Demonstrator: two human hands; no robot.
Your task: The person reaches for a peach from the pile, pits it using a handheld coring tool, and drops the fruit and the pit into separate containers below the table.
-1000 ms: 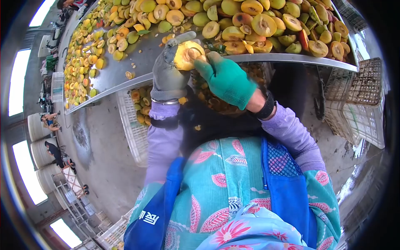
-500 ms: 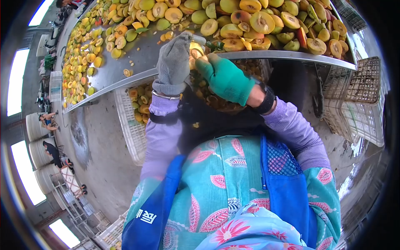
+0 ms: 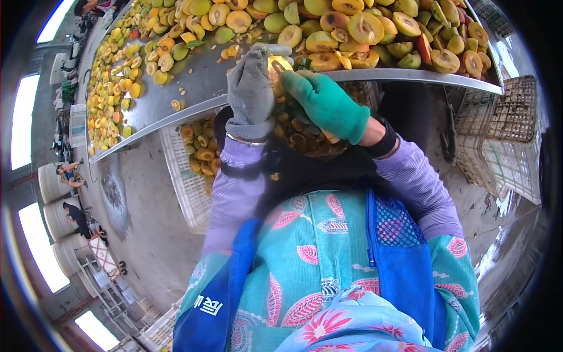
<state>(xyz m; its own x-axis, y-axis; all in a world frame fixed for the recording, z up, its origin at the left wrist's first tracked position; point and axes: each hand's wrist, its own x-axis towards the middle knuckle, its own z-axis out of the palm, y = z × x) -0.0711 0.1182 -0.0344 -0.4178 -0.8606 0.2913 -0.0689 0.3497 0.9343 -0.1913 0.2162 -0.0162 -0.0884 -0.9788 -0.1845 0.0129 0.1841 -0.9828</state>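
My left hand [image 3: 250,88], in a grey glove, is closed around a yellow peach half [image 3: 280,63] just over the near edge of the metal table. My right hand [image 3: 325,104], in a green glove, has its thumb and fingers pinched together against the cut face of that peach half. A small brownish piece shows at those fingertips; I cannot tell whether it is a pit or a tool tip. Below both hands, a white crate [image 3: 183,176] holds peach halves [image 3: 205,154], partly hidden by my arms.
Cut peaches [image 3: 366,29] are heaped on the metal table [image 3: 202,76], whose raised rim runs just beyond my hands. Stacked plastic crates [image 3: 498,141] stand at the right on the concrete floor. Far left, people [image 3: 79,220] sit near large pale tubs [image 3: 58,220].
Both hands have shifted slightly right, still together at the peach half. My right hand has turned a little, and the brownish piece at its fingertips now shows more plainly.
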